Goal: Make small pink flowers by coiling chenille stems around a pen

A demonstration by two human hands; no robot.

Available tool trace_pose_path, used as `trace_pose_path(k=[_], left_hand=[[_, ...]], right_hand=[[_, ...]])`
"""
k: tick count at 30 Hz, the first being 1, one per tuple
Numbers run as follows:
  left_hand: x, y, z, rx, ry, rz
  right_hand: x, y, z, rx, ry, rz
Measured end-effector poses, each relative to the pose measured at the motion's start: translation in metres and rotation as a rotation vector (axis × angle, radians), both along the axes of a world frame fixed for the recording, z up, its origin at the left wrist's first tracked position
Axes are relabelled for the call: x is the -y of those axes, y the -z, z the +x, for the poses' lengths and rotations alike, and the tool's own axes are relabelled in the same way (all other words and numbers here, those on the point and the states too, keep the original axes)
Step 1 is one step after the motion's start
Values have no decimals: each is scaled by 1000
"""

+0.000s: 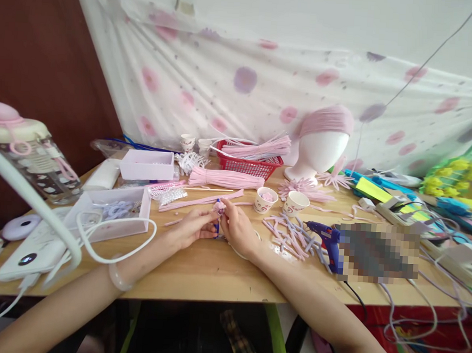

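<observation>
My left hand (pixel 193 227) and my right hand (pixel 237 231) meet above the middle of the table. Between their fingertips is a slim blue stick (pixel 217 227), held upright, with a small pink piece (pixel 218 207) near its top. Fingers cover much of both, so the exact kind of stick does not show. Both hands are closed, the left fingers around the stick and the right fingers pinching near the pink piece. Just beyond them lie pink pipe cleaners (pixel 228 178) in a bundle. Right of my hands are cut pink and grey-purple pipe-cleaner pieces (pixel 290 236).
Two paper cups (pixel 265 201) stand behind the cut pieces. A blue glue gun (pixel 328 240) lies to the right, near tangled cables. At the back are a red basket (pixel 248 166) and a white foam head (pixel 317 152). White boxes (pixel 111 227) and a looping white cable (pixel 135 255) are left.
</observation>
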State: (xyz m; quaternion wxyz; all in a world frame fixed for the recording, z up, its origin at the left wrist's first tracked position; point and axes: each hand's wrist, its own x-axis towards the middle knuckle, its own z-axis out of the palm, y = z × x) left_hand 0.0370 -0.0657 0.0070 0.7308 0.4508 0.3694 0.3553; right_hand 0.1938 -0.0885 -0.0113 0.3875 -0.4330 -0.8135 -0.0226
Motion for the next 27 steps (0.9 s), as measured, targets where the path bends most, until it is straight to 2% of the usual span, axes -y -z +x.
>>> trace_pose_path(k=[6, 8, 10, 13, 17, 20, 23, 27], left_hand=[[-2, -2, -4, -14, 1, 88], [-3, -2, -4, -16, 19, 100], [-5, -2, -4, -10, 44, 114], [-10, -5, -8, -4, 85, 165], [-17, -15, -18, -78, 243, 419], [-20, -21, -23, -106, 330, 530], [-19, -21, -24, -122, 324, 596], [-18, -16, -22, -180, 220, 727]], right_hand=[[2, -2, -1, 12, -22, 5], [3, -1, -2, -24, -48, -35], [4, -2, -3, -125, -83, -135], [5, -8, -3, -425, -214, -353], [1, -18, -1, -771, -480, -619], [-3, -20, -1, -900, -577, -730], [-5, -18, -1, -999, -641, -818], [-6, -17, -1, -1098, -650, -895]])
